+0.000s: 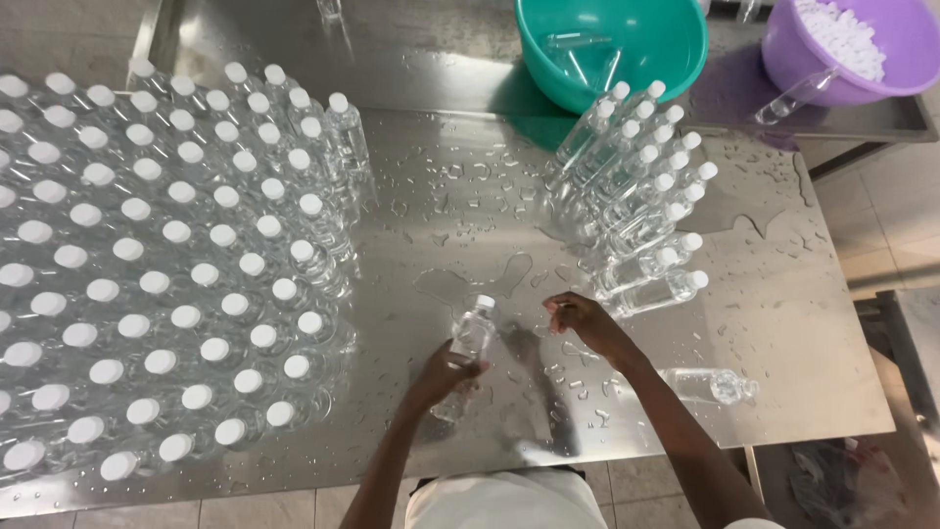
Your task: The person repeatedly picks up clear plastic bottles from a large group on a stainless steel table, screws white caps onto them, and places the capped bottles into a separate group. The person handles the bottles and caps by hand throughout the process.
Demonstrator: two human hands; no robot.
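Wet steel table, bottle upright, cap up.

Left hand grips a capped clear bottle; right hand hovers beside it.

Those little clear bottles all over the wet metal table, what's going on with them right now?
A person stands at a wet steel table. The left hand holds a small clear capped bottle upright; the right hand hovers empty just beside it. A big block of capped bottles stands to the left, a smaller cluster leans to the right, and one uncapped bottle lies on its side. Behind are a green basin and a purple tub of white caps.
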